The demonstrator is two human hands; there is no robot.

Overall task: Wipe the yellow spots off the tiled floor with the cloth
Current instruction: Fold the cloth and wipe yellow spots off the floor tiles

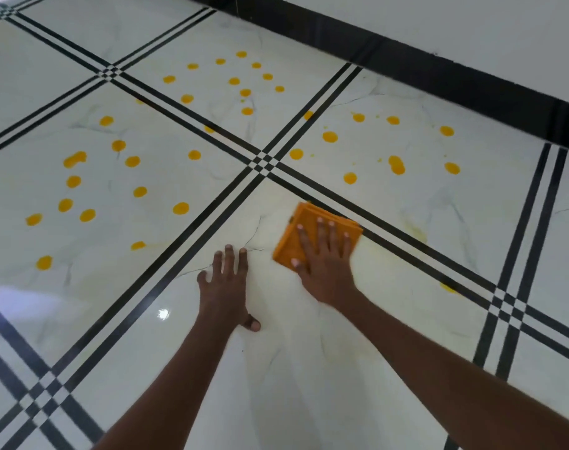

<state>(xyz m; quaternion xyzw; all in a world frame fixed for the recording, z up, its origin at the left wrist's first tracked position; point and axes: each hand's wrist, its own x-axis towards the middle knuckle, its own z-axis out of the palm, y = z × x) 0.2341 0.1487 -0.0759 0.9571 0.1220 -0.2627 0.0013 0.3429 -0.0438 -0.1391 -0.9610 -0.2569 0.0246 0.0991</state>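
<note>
Head view showed our right hand (323, 254) pressed flat on the cloth (312, 232), fingers spread wide across its top rather than curled around it, so the cloth was pinned under the palm, not gripped. That cloth was orange, folded into a rough square, and lay on the near tile just beside the black double stripe (406, 237) running off to the right. Our left hand (226, 280) rested flat and empty on the same tile, near the cloth but apart from it, fingers splayed and thumb out to the side. The tile under both hands looked free of whole drops, with only a faint yellowish film. Beyond the stripes, the yellow spots (181, 208) sat thick on the left tile, on the far tile (234, 81) and on the right tile (397, 165); one smeared patch (449, 288) lay by the stripe to our right. The tiled floor (293, 384) was glossy white marble pattern, and a dark skirting band (471, 82) ran along the wall (471, 24) at the far side.
</note>
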